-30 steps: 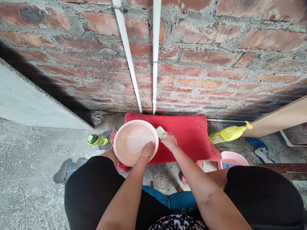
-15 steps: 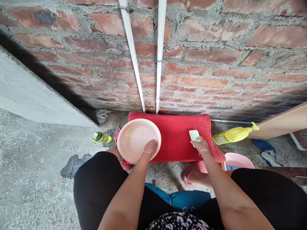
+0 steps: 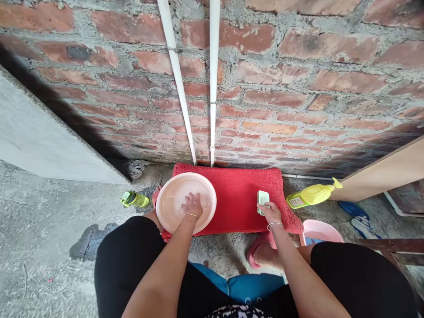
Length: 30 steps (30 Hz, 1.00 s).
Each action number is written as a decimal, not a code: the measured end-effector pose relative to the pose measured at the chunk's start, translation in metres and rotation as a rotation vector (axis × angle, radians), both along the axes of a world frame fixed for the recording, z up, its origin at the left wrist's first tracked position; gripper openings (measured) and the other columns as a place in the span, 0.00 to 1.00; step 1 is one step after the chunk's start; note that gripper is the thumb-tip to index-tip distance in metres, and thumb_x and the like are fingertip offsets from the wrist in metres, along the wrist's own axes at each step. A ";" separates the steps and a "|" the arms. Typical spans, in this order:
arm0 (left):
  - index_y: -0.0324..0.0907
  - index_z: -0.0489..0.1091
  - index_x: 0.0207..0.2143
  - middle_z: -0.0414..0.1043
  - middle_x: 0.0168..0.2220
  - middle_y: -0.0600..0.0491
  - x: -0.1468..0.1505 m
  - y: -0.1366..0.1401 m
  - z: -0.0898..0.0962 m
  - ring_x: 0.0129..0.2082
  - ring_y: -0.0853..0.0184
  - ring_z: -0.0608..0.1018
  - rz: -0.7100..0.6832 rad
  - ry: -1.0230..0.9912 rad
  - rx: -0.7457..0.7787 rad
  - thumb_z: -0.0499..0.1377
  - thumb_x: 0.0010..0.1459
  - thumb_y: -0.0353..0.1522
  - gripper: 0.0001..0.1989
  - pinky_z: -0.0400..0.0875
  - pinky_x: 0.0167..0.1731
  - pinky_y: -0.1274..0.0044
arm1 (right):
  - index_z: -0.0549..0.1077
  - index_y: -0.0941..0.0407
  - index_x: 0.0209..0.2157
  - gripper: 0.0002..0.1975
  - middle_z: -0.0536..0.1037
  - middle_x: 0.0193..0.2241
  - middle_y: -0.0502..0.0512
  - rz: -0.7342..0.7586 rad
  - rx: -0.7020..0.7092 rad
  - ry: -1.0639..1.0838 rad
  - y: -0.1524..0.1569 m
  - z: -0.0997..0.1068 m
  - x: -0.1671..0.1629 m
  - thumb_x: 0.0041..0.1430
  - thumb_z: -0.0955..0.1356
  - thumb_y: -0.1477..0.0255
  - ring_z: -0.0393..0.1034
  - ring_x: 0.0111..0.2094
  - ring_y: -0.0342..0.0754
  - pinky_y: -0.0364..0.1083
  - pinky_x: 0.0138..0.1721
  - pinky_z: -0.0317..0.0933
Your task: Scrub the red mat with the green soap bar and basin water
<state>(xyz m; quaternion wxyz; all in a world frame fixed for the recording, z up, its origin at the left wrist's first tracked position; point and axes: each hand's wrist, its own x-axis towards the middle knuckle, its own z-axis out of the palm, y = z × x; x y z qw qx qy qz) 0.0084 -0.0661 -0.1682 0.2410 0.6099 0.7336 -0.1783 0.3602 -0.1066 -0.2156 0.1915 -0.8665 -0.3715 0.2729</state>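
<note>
We can read no text anywhere. The yellow bottle (image 3: 311, 194) at the right of the frame carries a label near its base, but the print on it is too small and blurred for us to make out. The green bottle (image 3: 134, 199) at the left shows no lettering that we can read either.

Bright, even daylight; soft shadows only; sharp focus throughout; wide-angle bending at the edges; no glare.
</note>
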 end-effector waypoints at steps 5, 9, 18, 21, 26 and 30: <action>0.60 0.39 0.82 0.28 0.84 0.40 -0.006 0.015 -0.017 0.82 0.35 0.43 0.051 0.013 -0.177 0.73 0.57 0.43 0.61 0.68 0.65 0.39 | 0.78 0.50 0.43 0.17 0.83 0.45 0.57 0.184 -0.044 -0.009 0.042 0.020 -0.042 0.52 0.78 0.62 0.80 0.50 0.58 0.52 0.53 0.73; 0.58 0.37 0.82 0.29 0.84 0.36 -0.007 0.019 -0.034 0.80 0.29 0.44 0.017 0.022 -0.185 0.74 0.56 0.43 0.63 0.71 0.61 0.35 | 0.78 0.49 0.50 0.19 0.79 0.53 0.56 0.417 -0.150 -0.058 0.078 0.030 -0.093 0.58 0.76 0.61 0.79 0.51 0.54 0.49 0.52 0.71; 0.57 0.43 0.82 0.38 0.83 0.36 -0.005 0.020 -0.048 0.79 0.23 0.48 -0.027 0.067 -0.168 0.75 0.53 0.42 0.63 0.75 0.57 0.34 | 0.76 0.48 0.57 0.24 0.76 0.57 0.56 0.680 -0.286 -0.167 0.118 0.026 -0.119 0.61 0.76 0.62 0.75 0.58 0.55 0.49 0.55 0.67; 0.58 0.44 0.82 0.39 0.83 0.37 -0.006 0.020 -0.046 0.79 0.23 0.47 -0.026 0.067 -0.153 0.77 0.52 0.42 0.63 0.75 0.57 0.35 | 0.76 0.51 0.60 0.27 0.77 0.58 0.60 0.557 -0.292 -0.149 0.116 0.022 -0.077 0.60 0.76 0.62 0.75 0.57 0.56 0.50 0.54 0.67; 0.56 0.46 0.82 0.40 0.83 0.34 -0.005 0.019 -0.038 0.78 0.21 0.48 -0.027 0.058 -0.150 0.77 0.53 0.40 0.63 0.74 0.57 0.34 | 0.78 0.54 0.53 0.24 0.81 0.54 0.67 0.233 -0.248 -0.156 0.096 0.016 0.010 0.56 0.77 0.61 0.79 0.52 0.60 0.53 0.51 0.71; 0.56 0.45 0.82 0.37 0.83 0.34 -0.001 0.017 -0.035 0.78 0.22 0.48 0.005 0.046 -0.125 0.76 0.55 0.38 0.61 0.73 0.57 0.33 | 0.77 0.53 0.40 0.15 0.84 0.41 0.68 0.079 -0.164 -0.174 0.076 0.014 0.048 0.55 0.75 0.59 0.82 0.44 0.65 0.57 0.44 0.74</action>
